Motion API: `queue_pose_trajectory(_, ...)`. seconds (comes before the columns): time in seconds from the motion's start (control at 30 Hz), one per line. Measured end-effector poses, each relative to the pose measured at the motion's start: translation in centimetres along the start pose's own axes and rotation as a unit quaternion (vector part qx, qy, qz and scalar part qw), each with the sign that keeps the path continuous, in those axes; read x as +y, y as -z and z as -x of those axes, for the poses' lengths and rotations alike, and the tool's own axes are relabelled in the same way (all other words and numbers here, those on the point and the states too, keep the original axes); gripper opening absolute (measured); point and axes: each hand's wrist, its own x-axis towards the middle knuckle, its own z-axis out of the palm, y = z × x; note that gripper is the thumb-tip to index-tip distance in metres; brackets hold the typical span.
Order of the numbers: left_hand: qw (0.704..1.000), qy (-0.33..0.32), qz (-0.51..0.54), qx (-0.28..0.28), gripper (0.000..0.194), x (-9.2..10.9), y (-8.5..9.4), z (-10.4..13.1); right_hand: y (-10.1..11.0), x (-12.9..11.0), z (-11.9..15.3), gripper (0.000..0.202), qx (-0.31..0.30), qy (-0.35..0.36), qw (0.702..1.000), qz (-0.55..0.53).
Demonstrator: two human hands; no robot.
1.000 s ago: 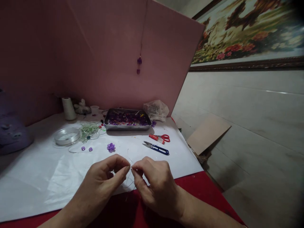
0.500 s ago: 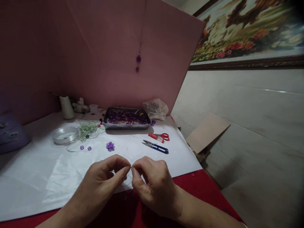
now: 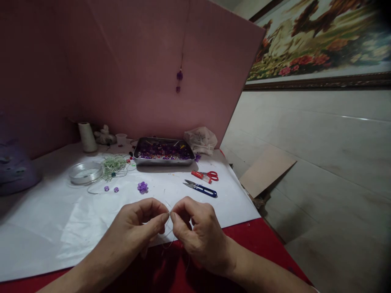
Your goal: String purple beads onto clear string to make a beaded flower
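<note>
My left hand (image 3: 139, 224) and my right hand (image 3: 198, 232) meet fingertip to fingertip above the front edge of the white sheet (image 3: 91, 228). Each pinches a thin clear thread (image 3: 167, 245) between thumb and forefinger. The thread loops down below the fingers, and fine ends stick up above them; any small piece at the fingertips is too tiny to make out. Just beyond my left hand lies a purple bead flower (image 3: 142, 187). Two loose purple beads (image 3: 116, 189) rest to its left. Blue thread snips (image 3: 200, 189) lie beyond my right hand.
A metal tray (image 3: 165, 162) of purple beads stands at the back. Small red-handled scissors (image 3: 211, 176) lie right of it. Leftward are a spool of clear line (image 3: 85, 174), tangled green thread (image 3: 113, 166) and a thread cone (image 3: 87, 138). A beaded pendant (image 3: 179, 76) hangs against the pink panel (image 3: 137, 73).
My fingertips have drawn very slightly apart, still pinching the thread. My right hand has shifted a little up and right. The objects on the sheet have stayed put.
</note>
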Motion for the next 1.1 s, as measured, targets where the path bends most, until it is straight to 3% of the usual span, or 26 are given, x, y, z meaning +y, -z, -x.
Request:
queue_pose_trajectory(0.57, 0.999, 0.022, 0.036, -0.017, 0.019, -0.2, 0.0, -0.3, 0.0, -0.1, 0.0, 0.01, -0.025, -0.007, 1.0, -0.015)
queue_pose_trajectory(0.83, 0.993, 0.051, 0.11, 0.001, 0.016, -0.7, 0.2, -0.5, 0.1, -0.5, -0.2, 0.009, 0.0, -0.029, 0.999, -0.023)
queue_pose_trajectory(1.1, 0.986, 0.056, 0.157, -0.011, 0.017, -0.9, 0.4, -0.6, -0.3, -0.1, 0.1, 0.004, 0.029, 0.015, 0.999, 0.029)
